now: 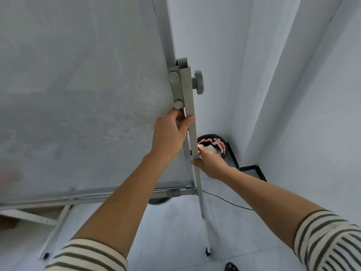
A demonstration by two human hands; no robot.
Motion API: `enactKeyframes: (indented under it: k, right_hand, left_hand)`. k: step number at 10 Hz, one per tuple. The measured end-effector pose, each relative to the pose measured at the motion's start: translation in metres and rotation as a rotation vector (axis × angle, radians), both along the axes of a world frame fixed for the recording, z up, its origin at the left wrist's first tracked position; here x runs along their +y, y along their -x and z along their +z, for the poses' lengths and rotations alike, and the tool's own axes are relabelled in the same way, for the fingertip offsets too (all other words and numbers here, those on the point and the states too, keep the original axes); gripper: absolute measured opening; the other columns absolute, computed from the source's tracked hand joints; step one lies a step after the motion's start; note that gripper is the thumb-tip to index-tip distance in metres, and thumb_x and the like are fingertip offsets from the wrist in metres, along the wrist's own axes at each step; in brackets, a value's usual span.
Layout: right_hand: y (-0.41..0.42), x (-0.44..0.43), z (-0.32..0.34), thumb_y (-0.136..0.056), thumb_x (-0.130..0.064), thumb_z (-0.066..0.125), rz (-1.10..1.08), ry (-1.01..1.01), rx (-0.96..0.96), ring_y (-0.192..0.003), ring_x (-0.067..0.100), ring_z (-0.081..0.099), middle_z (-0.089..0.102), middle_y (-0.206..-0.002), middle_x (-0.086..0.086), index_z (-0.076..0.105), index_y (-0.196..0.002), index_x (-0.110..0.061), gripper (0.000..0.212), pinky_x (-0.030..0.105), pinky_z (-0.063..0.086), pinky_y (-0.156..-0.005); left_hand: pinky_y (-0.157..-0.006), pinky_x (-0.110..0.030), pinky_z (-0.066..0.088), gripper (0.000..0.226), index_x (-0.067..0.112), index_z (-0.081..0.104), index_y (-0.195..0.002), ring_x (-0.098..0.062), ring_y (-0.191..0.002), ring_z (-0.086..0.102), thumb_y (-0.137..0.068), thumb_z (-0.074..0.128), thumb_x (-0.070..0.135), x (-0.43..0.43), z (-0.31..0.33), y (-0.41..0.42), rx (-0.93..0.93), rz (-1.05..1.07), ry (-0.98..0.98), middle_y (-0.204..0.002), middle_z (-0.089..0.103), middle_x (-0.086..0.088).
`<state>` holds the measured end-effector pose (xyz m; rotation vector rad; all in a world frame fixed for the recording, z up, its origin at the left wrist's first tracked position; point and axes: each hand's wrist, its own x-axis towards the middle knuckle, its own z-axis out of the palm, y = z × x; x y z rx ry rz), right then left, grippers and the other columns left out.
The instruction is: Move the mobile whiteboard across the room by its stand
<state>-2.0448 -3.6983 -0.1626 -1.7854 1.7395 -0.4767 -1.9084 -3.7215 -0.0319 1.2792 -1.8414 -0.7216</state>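
The mobile whiteboard (pixel 78 94) fills the left half of the view, its grey surface smeared. Its grey upright stand post (pixel 189 94) runs down the board's right edge, with a clamp bracket and a round knob (pixel 198 82). My left hand (pixel 170 133) is wrapped around the post just below the bracket. My right hand (pixel 210 163) grips the same post lower down, from the right side. The post continues down to a leg ending in a black caster (pixel 208 251) on the floor.
A white wall corner stands close on the right. A black round bin (pixel 222 147) with red-and-white contents sits in the corner behind the post. A black cable (pixel 224 200) lies on the pale tiled floor. The stand's other leg (pixel 54 227) reaches left. A dark shoe tip (pixel 231 266) shows below.
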Motion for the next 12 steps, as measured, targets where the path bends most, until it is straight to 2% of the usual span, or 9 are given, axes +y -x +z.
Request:
enactKeyframes:
  k: [1, 2, 4, 5, 6, 8, 9, 11, 12]
  right_hand:
    - [0.010, -0.029, -0.001, -0.092, -0.036, 0.053, 0.018, -0.009, 0.004, -0.094, 0.037, 0.064, 0.066, -0.114, 0.012, 0.032, -0.134, -0.018, 0.049, 0.042, 0.053, -0.076]
    - [0.017, -0.054, 0.002, -0.093, -0.035, 0.052, 0.014, -0.050, 0.013, -0.097, 0.037, 0.064, 0.067, -0.117, 0.014, 0.030, -0.134, -0.020, 0.050, 0.047, 0.054, -0.080]
    - [0.029, -0.092, 0.005, -0.095, -0.032, 0.049, -0.017, -0.073, 0.087, -0.096, 0.038, 0.062, 0.066, -0.112, 0.018, 0.029, -0.134, -0.011, 0.049, 0.046, 0.051, -0.081]
    - [0.033, -0.112, 0.001, -0.095, -0.031, 0.048, -0.029, -0.067, 0.109, -0.091, 0.037, 0.062, 0.066, -0.107, 0.020, 0.030, -0.129, -0.008, 0.044, 0.040, 0.046, -0.069]
    - [0.032, -0.125, 0.002, -0.095, -0.030, 0.048, -0.042, -0.056, 0.106, -0.092, 0.037, 0.061, 0.065, -0.106, 0.019, 0.032, -0.124, -0.008, 0.040, 0.037, 0.040, -0.067]
    - [0.032, -0.138, 0.003, -0.095, -0.032, 0.050, -0.019, -0.059, 0.126, -0.096, 0.038, 0.061, 0.065, -0.108, 0.020, 0.032, -0.126, -0.007, 0.043, 0.036, 0.041, -0.068]
    - [0.035, -0.145, 0.004, -0.094, -0.034, 0.051, 0.025, -0.058, 0.149, -0.096, 0.036, 0.062, 0.066, -0.111, 0.017, 0.031, -0.131, -0.009, 0.049, 0.035, 0.044, -0.069]
    - [0.060, -0.143, 0.034, -0.087, -0.048, 0.055, 0.169, -0.125, 0.264, -0.095, 0.025, 0.065, 0.071, -0.109, -0.001, 0.050, -0.125, -0.021, 0.047, 0.040, 0.055, -0.082]
    - [0.077, -0.134, 0.088, -0.088, -0.041, 0.059, 0.180, 0.053, 0.105, -0.089, 0.014, 0.067, 0.073, -0.108, -0.001, 0.061, -0.118, -0.021, 0.036, 0.032, 0.054, -0.082]
  left_hand:
    - [-0.070, -0.050, 0.060, 0.024, 0.007, 0.065, -0.094, -0.028, -0.074, 0.072, -0.091, 0.064, 0.031, -0.025, 0.000, 0.011, -0.007, 0.036, -0.007, -0.084, 0.074, -0.011]
    - [-0.071, -0.050, 0.060, 0.025, 0.006, 0.065, -0.095, -0.029, -0.074, 0.072, -0.091, 0.064, 0.031, -0.049, 0.001, 0.021, 0.000, 0.048, -0.038, -0.085, 0.074, -0.013]
    - [-0.070, -0.050, 0.060, 0.027, 0.006, 0.066, -0.093, -0.031, -0.073, 0.071, -0.091, 0.064, 0.032, -0.093, 0.001, 0.039, -0.016, 0.025, -0.044, -0.083, 0.074, -0.015]
    - [-0.070, -0.047, 0.060, 0.029, 0.004, 0.066, -0.094, -0.030, -0.073, 0.071, -0.091, 0.062, 0.033, -0.111, 0.004, 0.045, -0.041, 0.002, -0.026, -0.081, 0.073, -0.012]
    - [-0.069, -0.045, 0.060, 0.030, 0.004, 0.065, -0.093, -0.030, -0.071, 0.069, -0.092, 0.060, 0.033, -0.126, 0.005, 0.046, -0.068, -0.009, -0.004, -0.073, 0.067, -0.004]
    - [-0.072, -0.043, 0.058, 0.032, 0.005, 0.065, -0.095, -0.027, -0.072, 0.069, -0.094, 0.057, 0.035, -0.134, 0.008, 0.044, -0.125, -0.018, -0.016, -0.074, 0.066, -0.002]
    - [-0.075, -0.046, 0.057, 0.030, 0.008, 0.064, -0.097, -0.028, -0.076, 0.069, -0.093, 0.056, 0.037, -0.136, 0.008, 0.041, -0.137, 0.001, -0.036, -0.080, 0.072, -0.008]
    - [-0.079, -0.047, 0.059, 0.019, 0.016, 0.061, -0.097, -0.026, -0.084, 0.071, -0.092, 0.059, 0.035, -0.119, 0.002, 0.016, -0.060, 0.019, -0.180, -0.090, 0.073, -0.010]
    - [-0.078, -0.039, 0.059, 0.010, 0.023, 0.059, -0.098, -0.023, -0.086, 0.071, -0.093, 0.059, 0.032, -0.098, -0.005, -0.014, -0.044, 0.045, -0.280, -0.093, 0.074, -0.009]
